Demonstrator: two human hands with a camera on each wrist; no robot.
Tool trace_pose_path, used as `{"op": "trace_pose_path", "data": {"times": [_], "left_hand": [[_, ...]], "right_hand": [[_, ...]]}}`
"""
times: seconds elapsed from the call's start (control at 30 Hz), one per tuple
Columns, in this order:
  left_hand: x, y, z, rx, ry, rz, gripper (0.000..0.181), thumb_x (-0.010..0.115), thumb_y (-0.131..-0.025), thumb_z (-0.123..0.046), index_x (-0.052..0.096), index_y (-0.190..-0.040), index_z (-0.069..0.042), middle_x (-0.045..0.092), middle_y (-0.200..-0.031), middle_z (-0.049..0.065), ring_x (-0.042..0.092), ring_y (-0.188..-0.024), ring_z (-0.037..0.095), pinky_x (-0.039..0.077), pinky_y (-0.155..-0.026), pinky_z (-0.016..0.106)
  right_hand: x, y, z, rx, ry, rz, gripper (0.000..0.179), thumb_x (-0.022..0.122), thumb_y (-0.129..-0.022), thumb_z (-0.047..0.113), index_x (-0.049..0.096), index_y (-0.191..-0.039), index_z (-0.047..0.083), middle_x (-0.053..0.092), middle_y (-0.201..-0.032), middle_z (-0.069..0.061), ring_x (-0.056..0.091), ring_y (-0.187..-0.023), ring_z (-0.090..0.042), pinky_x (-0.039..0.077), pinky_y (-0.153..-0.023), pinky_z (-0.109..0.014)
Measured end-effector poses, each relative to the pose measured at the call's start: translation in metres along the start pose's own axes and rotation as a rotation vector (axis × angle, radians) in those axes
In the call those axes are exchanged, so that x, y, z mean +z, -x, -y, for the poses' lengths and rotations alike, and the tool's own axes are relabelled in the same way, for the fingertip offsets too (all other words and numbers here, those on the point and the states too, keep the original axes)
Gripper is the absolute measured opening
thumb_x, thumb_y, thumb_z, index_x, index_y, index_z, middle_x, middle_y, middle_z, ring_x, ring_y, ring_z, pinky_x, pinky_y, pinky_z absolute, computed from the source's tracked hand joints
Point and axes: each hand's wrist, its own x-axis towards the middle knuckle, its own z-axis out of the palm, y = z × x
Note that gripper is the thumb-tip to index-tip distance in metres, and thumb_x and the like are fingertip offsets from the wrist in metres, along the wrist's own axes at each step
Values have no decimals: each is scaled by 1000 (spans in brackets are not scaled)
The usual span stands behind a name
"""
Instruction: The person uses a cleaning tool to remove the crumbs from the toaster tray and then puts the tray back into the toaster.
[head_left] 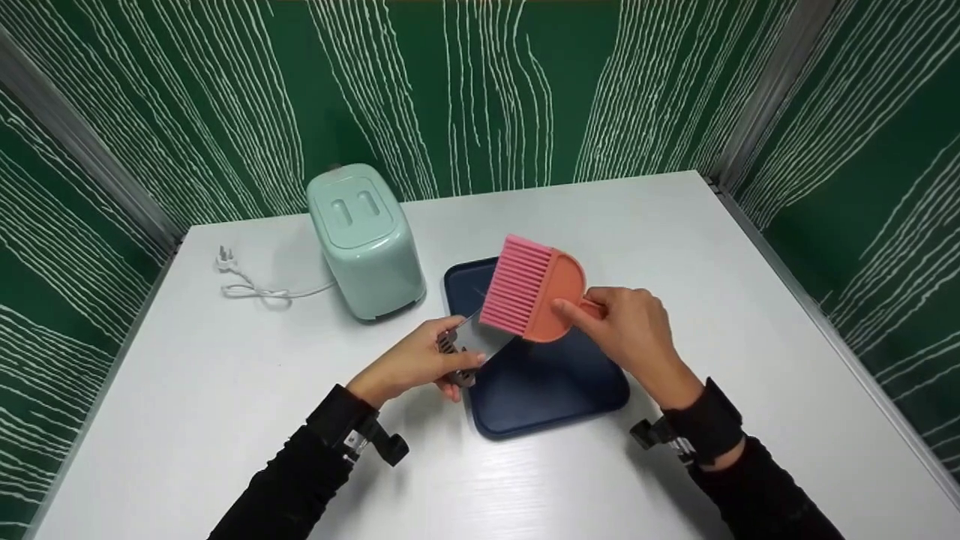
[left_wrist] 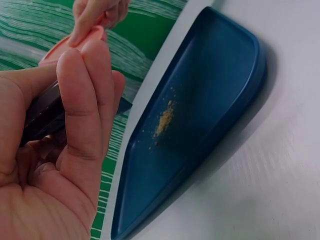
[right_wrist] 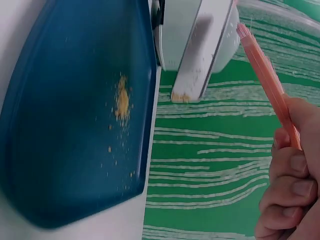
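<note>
My left hand point(head_left: 420, 358) grips a metal crumb tray point(head_left: 486, 341) by its dark slotted end, thumb on top. In the right wrist view the crumb tray point(right_wrist: 196, 52) slants over the green wall, with a few yellowish crumbs at its far end. My right hand point(head_left: 634, 330) pinches the handle of a brush point(head_left: 564, 296) with an orange body and pink bristles. The bristle tips overlap the crumb tray in the head view but stand apart from it in the right wrist view. Below both lies a navy tray point(head_left: 559, 390), with a small pile of crumbs point(right_wrist: 122, 102) on it.
A mint-green toaster point(head_left: 367, 255) stands behind and left of the navy tray. Its white cord point(head_left: 277, 292) and plug point(head_left: 225, 259) lie on the white table point(head_left: 225, 390). Green walls point(head_left: 502, 97) with pale streaks rise at the back and sides.
</note>
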Motion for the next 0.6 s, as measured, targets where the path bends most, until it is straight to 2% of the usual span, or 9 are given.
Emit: {"op": "trace_pose_path", "data": {"times": [0.17, 0.27, 0.4, 0.6], "left_hand": [[1, 0, -2, 25, -10, 23, 52, 84, -95, -20, 61, -141, -17, 73, -93, 9, 72, -58, 17, 62, -56, 32], [2, -1, -3, 32, -8, 20, 55, 88, -91, -18, 62, -140, -16, 73, -92, 8, 71, -58, 17, 62, -55, 32], [3, -1, -4, 25, -13, 2, 57, 91, -87, -13, 62, -136, -13, 75, -94, 7, 71, -58, 16, 61, -54, 31], [2, 0, -2, 20, -16, -21, 58, 92, -85, -11, 63, -135, -13, 70, -98, 8, 71, -59, 16, 61, -55, 31]], "right_hand": [[9, 3, 15, -57, -14, 23, 59, 82, -93, 50, 43, -61, 20, 30, -55, 11, 31, -49, -8, 20, -53, -26], [14, 7, 19, -103, -5, 29, 59, 83, -92, 51, 43, -61, 20, 29, -56, 12, 31, -49, -6, 19, -52, -24], [17, 11, 21, -166, 62, 12, 56, 82, -92, 52, 49, -63, 18, 30, -55, 12, 31, -48, -6, 18, -52, -24], [16, 16, 16, -283, 188, -64, 50, 83, -91, 51, 56, -67, 17, 38, -53, 8, 32, -47, -6, 17, -50, -23]]}}
